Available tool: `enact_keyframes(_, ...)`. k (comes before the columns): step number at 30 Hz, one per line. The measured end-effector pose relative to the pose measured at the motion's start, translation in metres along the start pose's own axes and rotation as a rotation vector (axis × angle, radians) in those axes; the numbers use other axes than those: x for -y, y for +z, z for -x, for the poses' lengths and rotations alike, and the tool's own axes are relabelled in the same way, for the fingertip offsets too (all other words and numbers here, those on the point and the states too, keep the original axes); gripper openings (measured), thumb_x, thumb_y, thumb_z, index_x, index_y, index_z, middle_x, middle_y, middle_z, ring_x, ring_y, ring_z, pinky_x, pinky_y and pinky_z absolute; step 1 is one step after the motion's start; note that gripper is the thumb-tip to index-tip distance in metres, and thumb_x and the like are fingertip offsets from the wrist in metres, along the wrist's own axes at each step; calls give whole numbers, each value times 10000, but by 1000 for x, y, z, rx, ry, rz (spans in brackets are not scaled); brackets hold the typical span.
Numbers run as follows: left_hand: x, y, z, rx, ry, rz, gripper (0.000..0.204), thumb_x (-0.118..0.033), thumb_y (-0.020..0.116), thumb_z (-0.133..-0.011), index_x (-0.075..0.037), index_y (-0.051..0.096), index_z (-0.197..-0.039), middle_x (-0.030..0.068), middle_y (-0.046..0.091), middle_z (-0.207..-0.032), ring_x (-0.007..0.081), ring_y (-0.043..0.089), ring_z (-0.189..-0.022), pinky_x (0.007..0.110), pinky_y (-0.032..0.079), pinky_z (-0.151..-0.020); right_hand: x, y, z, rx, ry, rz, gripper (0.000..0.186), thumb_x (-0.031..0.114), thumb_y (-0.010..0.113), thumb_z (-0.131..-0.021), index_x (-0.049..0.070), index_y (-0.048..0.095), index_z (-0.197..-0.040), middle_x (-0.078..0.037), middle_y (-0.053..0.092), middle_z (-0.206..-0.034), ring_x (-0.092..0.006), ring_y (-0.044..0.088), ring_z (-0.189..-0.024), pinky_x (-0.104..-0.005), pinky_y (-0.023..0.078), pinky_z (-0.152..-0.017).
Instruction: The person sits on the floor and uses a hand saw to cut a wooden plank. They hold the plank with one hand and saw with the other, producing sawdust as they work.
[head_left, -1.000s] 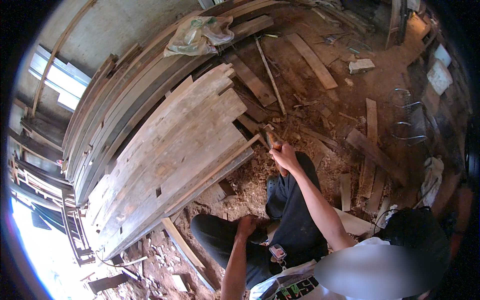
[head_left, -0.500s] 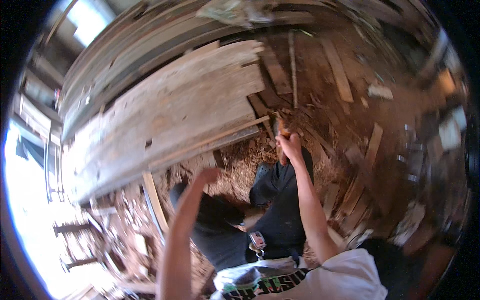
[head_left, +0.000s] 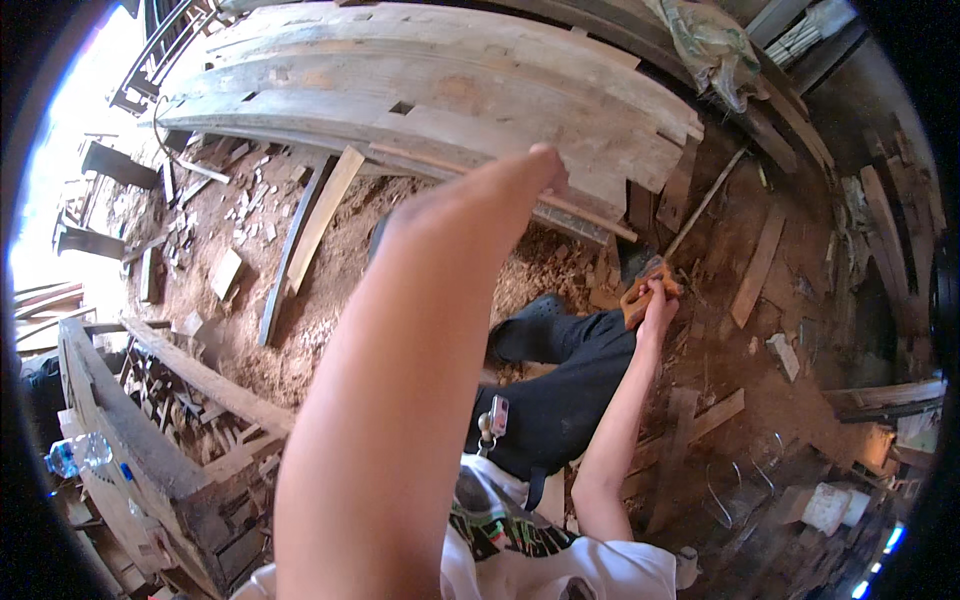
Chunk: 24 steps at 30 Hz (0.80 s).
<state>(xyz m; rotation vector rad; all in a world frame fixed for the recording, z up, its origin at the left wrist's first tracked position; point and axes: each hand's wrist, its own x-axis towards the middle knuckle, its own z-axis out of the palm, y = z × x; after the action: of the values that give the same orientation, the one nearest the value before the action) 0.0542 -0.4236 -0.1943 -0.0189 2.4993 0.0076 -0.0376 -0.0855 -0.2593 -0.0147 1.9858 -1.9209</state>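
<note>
My right hand is closed around the orange wooden handle of a handsaw. Its dark blade points away, beside the end of a thin wooden strip. That strip runs along the near edge of a wide, weathered plank. My left arm stretches across the middle of the view. At its end my left hand is over the near side of the plank, by the strip; its fingers are mostly hidden and smeared, so I cannot see whether it grips the strip.
Wood chips and shavings cover the ground. A pale batten leans by the plank's near edge. Lower left stand heavy timbers with a plastic bottle. A long thin stick and loose boards lie at right.
The view has swung, so the plank now sits higher and further right. My left arm has reached forward to the plank's near edge. My right hand still grips the handsaw.
</note>
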Motion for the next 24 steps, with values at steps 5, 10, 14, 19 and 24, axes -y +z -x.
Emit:
enact_keyframes(5, -66, 31, -29, -140, -239, 207, 332, -339, 561, -891, -185, 717, -1140, 47, 696, -1169, 248, 656, -1085, 454, 535, -848, 5, 5, 7, 18, 6, -17, 86, 81, 608, -871, 23, 577, -926, -47, 591, -783, -147, 577, -726, -305, 491, -697)
enact_keyframes(10, -110, 46, -42, -115, 119, -3, 317, -263, 581, -903, -163, 669, -1190, 68, 626, -1280, 254, 635, -1126, 410, 545, -850, 13, 11, 18, -9, -36, 5, 90, 97, 575, -897, 23, 585, -846, -36, 583, -764, -134, 551, -691, -302, 457, -665)
enact_keyframes(14, -131, 74, -29, -183, 129, -77, 190, -162, 700, -817, -157, 714, -1007, 68, 665, -1172, 234, 648, -1101, 381, 546, -836, 9, 8, 14, 18, -73, 40, 93, 103, 591, -907, 23, 562, -870, -16, 566, -726, -104, 528, -634, -275, 433, -598)
enact_keyframes(19, -116, 105, -9, -230, 147, -68, 194, -121, 705, -806, -151, 709, -998, 77, 665, -1140, 260, 665, -1038, 392, 552, -816, 1, 7, 8, -22, -77, 99, 144, 144, 602, -903, 26, 620, -824, 1, 579, -686, -88, 513, -609, -266, 393, -578)
enact_keyframes(24, -95, 101, -15, -409, -80, 151, 130, -121, 600, -850, -78, 721, -863, 156, 695, -914, 334, 696, -870, 491, 560, -733, 0, 7, 7, -25, -170, 89, 193, 154, 588, -924, 33, 602, -774, 4, 554, -622, -90, 513, -569, -262, 398, -558)
